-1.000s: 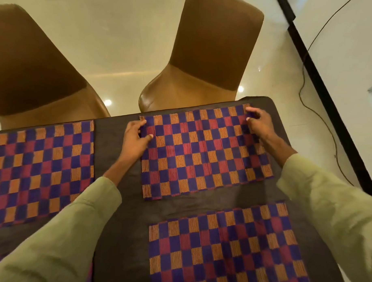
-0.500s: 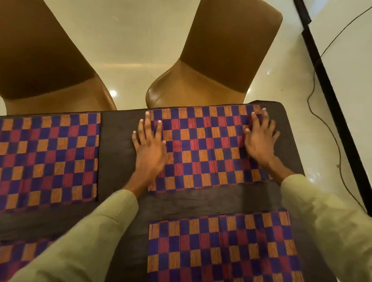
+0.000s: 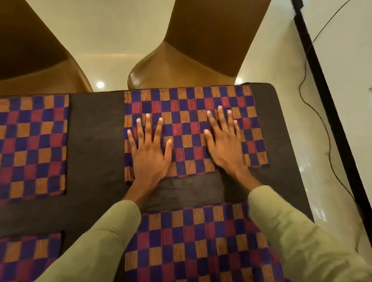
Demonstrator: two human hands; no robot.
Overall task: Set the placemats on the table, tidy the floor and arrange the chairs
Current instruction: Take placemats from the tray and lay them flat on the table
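A checkered purple, red and orange placemat (image 3: 188, 102) lies flat at the far right of the dark table (image 3: 96, 144), its far edge along the table's edge. My left hand (image 3: 149, 154) rests palm down on its left part, fingers spread. My right hand (image 3: 225, 148) lies flat on its right part, fingers spread too. Neither hand holds anything. Three more placemats of the same pattern lie on the table: far left (image 3: 27, 146), near right (image 3: 197, 246) between my sleeves, and near left (image 3: 24, 260).
Two brown chairs stand beyond the table's far edge, one on the left (image 3: 19, 51) and one behind the far right placemat (image 3: 198, 41). The floor (image 3: 113, 27) is glossy cream. A thin black cable (image 3: 319, 115) and a black strip (image 3: 327, 93) run along the right.
My hands let go of the placemat's far corners, opened flat and slid inward and toward me across it. The view has shifted closer over the table.
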